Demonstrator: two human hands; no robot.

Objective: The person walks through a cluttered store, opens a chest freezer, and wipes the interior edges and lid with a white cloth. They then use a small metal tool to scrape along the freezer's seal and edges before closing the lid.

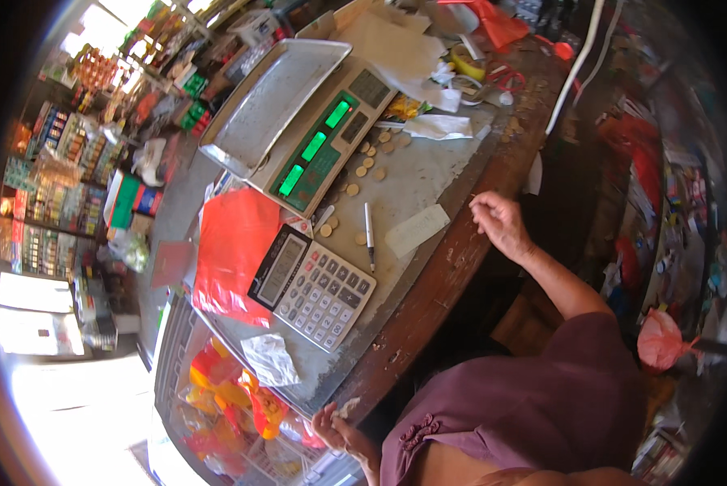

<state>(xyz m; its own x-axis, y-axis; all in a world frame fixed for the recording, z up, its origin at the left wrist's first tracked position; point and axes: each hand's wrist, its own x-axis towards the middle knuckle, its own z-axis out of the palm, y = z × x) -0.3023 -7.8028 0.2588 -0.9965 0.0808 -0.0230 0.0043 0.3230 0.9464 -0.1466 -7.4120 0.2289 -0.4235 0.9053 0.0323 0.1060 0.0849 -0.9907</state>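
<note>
My left hand [344, 436] is at the counter's near left corner. A small whitish crumpled scrap [346, 408] lies against its fingertips; whether they grip it is unclear. Over the wooden counter edge [427, 322], my right hand [500, 222] hovers with curled fingers. A tiny thin bit shows by its fingertip, too small to name. Between my hands, a desktop calculator [324, 288] lies on the grey counter top with digits on its display. Beyond it are a white pen [369, 237], a pale paper slip [418, 231] and several coins [361, 171].
An electronic scale [314, 146] with a metal pan [278, 103] and green lit displays stands at the back. A red plastic bag [236, 255] and crumpled white paper [270, 359] lie left. Tape rolls [468, 64] sit far right. A white cable [579, 67] hangs beside the counter.
</note>
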